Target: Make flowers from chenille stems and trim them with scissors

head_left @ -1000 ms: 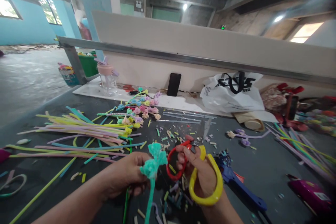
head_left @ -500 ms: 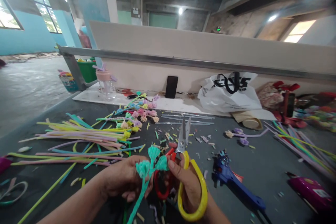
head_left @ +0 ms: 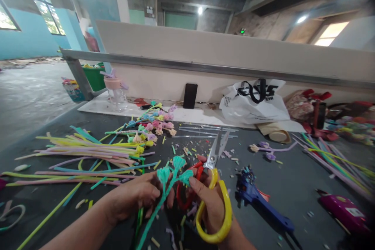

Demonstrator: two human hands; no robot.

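Observation:
A teal pipe-cleaner flower sprig (head_left: 172, 177) with three tufted buds stands tilted between my hands. My left hand (head_left: 137, 195) has its fingers curled at the stem, partly hidden behind it. My right hand (head_left: 209, 199) pinches the right-hand bud between thumb and finger. It also carries scissors with a yellow handle (head_left: 227, 211), whose parted blades (head_left: 216, 152) point up and away. A red loop handle (head_left: 179, 195) shows between the hands, partly covered by fingers. Cut pipe-cleaner bits lie below.
Loose pipe cleaners (head_left: 96, 148) lie at left, with finished small flowers (head_left: 152, 129) behind. A blue glue gun (head_left: 260, 203) and a magenta tool (head_left: 342, 211) rest at right. A phone (head_left: 190, 95), a clear cup (head_left: 115, 93) and a white bag (head_left: 253, 103) stand along the back.
The sprig and both hands have moved slightly right. The scissors have swung right, and their blades lean further that way.

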